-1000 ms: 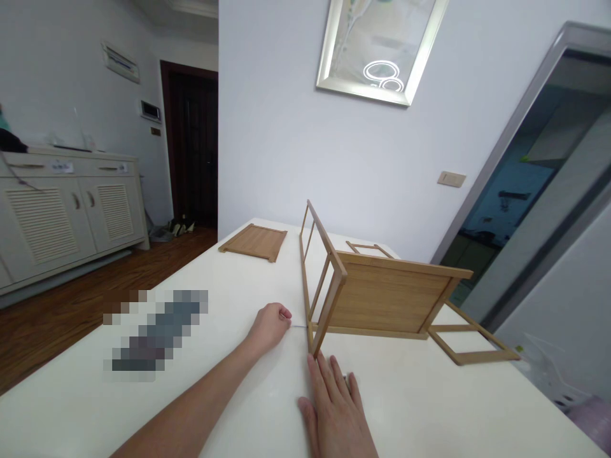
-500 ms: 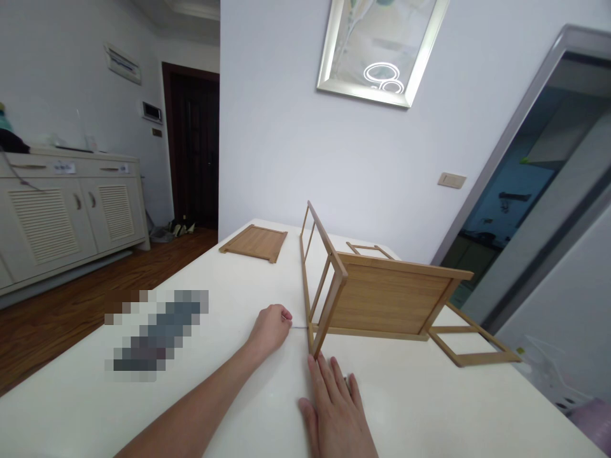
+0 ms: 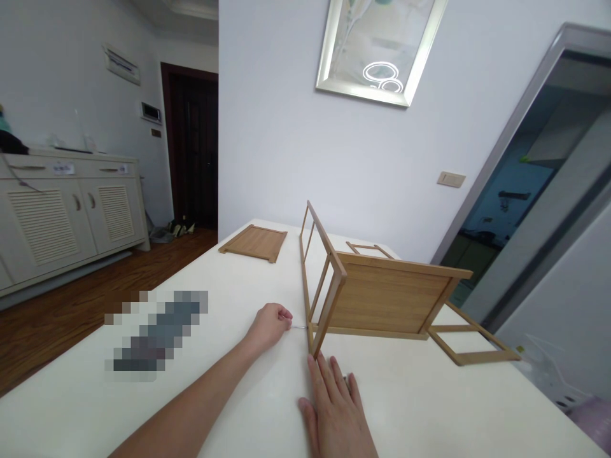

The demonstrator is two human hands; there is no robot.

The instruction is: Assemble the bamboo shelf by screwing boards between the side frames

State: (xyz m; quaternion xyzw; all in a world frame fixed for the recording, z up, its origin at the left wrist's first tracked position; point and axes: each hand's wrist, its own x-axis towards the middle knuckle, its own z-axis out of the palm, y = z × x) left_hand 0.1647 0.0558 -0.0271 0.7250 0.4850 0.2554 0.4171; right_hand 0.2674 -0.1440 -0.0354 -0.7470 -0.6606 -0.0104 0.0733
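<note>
My left hand is closed in a pinch on a hex key, whose thin metal shaft reaches the lower near part of an upright wooden frame. Fingers hide the rest of the key. Flat on the table lies my right hand, fingers spread and fingertips against the frame's near foot. A slatless wooden panel stands on edge, joined to that frame at its left side. At its right end, another wooden frame rests low by the table's edge.
A second wooden panel lies flat at the far left of the white table. Behind the upright panel shows part of another wooden frame. A blurred-out dark item lies on the left. The wall rises behind the table.
The hex key's visible shaft and my left fingers have shifted very slightly. My right hand and the wooden pieces stay where they were.
</note>
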